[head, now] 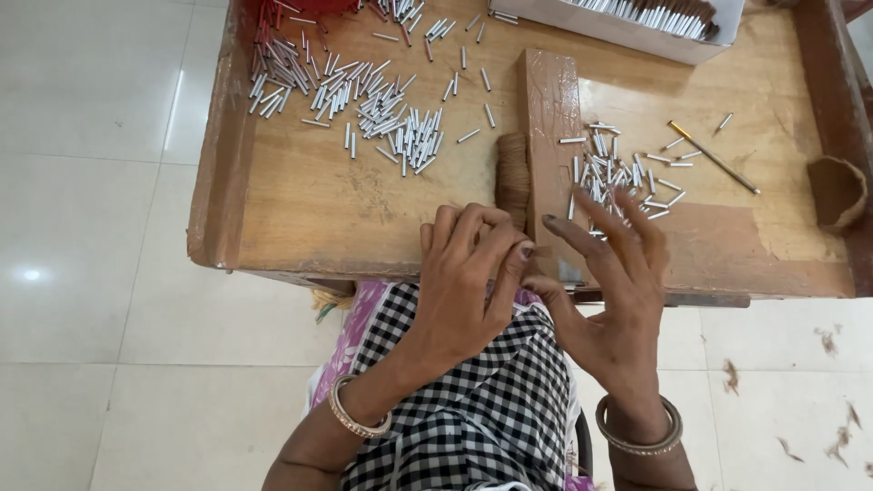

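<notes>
My left hand (466, 277) is curled at the near edge of a low wooden table (300, 200), its fingertips pinched together on a small brown piece near a bundle of brown fibre (513, 173). Just to its right, my right hand (611, 273) is spread with fingers apart and holds nothing that I can see. It hovers over the near end of a scatter of short silver tubes (611, 177). An upright wooden block (549, 136) stands between the two hands' working areas.
A larger pile of silver tubes (364, 105) covers the table's far left, with red ones (273, 18) behind. A white box (637, 27) of tubes sits far right. A thin metal rod (714, 156) and a brown ring (838, 193) lie right. White tiled floor surrounds.
</notes>
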